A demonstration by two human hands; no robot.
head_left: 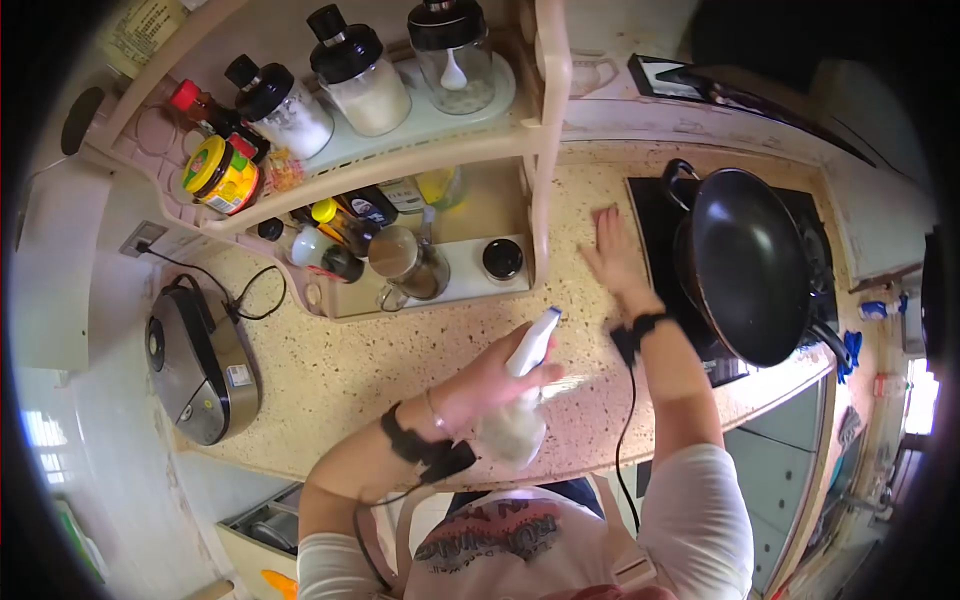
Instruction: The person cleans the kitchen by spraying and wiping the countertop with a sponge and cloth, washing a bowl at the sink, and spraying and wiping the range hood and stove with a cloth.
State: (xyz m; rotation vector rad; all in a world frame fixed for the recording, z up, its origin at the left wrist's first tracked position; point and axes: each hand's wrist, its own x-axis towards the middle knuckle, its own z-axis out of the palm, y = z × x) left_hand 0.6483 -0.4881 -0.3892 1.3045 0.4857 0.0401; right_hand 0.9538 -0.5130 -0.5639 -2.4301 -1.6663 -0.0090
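My left hand (pixel 485 382) is wrapped round the neck of a spray bottle (pixel 513 435), whose white and blue nozzle (pixel 535 340) points up and to the right. The bottle is over the front part of the speckled counter (pixel 350 370), and its lower body looks whitish and slightly blurred. My right hand (pixel 614 250) lies with fingers spread on the counter, just left of the black stove (pixel 655 225). Nothing shows in it. A large dark wok (pixel 755 265) sits on the stove to the right of this hand.
A beige two-level rack (pixel 545 160) with jars and bottles stands at the back left. A rice cooker (pixel 205 370) is at the far left, its cable behind it. Black cords hang from both my wrists. The wok's handle (pixel 832 340) reaches toward the front right.
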